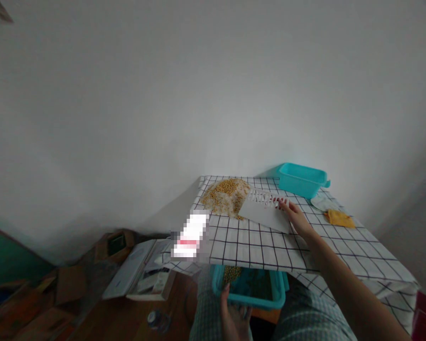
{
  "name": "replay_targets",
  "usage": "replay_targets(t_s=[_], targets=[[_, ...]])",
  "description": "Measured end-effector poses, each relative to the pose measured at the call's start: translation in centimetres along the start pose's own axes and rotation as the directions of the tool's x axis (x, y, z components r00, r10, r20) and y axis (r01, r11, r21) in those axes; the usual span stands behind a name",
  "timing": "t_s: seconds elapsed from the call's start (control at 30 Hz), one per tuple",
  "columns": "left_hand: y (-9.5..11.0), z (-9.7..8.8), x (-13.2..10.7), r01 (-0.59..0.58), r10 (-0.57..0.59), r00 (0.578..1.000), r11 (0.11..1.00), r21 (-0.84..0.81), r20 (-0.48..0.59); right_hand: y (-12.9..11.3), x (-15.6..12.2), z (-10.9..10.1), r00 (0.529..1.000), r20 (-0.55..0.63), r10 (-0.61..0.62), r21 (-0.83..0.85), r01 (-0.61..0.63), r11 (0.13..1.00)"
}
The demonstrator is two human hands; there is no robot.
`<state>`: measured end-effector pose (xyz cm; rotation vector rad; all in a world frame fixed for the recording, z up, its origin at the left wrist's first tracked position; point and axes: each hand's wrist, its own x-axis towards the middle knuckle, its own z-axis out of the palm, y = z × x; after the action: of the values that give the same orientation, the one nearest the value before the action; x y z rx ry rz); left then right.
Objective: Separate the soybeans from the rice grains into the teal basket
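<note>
My right hand grips the right end of a white slotted board, its fingers curled at the slots. The board rests on or just above the checked tablecloth, beside a pile of yellow beans, which look like soybeans mixed with paler bits. My left hand holds the near left side of a turquoise plastic basin, thumb at the rim and fingers underneath. That basin sits over my lap, below the table's front edge. More beans lie in its left part.
A second turquoise basin stands at the table's back right. A yellow cloth and a pale, thin item lie near it. A blurred-out object is at the table's left edge. Boxes and a bottle are on the floor.
</note>
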<state>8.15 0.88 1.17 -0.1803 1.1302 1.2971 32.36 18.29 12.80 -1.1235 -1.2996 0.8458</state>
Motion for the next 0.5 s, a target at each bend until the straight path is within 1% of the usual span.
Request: replay_targets(t_s=[0.13,0.2,0.37,0.5], targets=[[0.31,0.57,-0.92,-0.004,0.004,0.999,1.000,-0.019,-0.037,0.19,0.13,-0.04,1.000,-0.002,-0.011,0.035,0.011,0.999],[0.52,0.58,-1.06,0.009,-0.010,0.999,1.000,-0.024,-0.035,0.25,0.18,-0.10,1.000,-0.007,-0.020,0.034,0.020,0.999],[0.83,0.29,-0.69,0.038,-0.038,0.999,0.999,-0.031,-0.012,0.08,0.01,-0.10,0.999,0.007,-0.035,-0.011,0.035,0.999],[0.32,0.25,-0.53,0.041,-0.043,0.999,0.998,-0.056,-0.028,0.00,-0.09,0.12,0.998,0.050,-0.040,-0.030,0.042,0.999]])
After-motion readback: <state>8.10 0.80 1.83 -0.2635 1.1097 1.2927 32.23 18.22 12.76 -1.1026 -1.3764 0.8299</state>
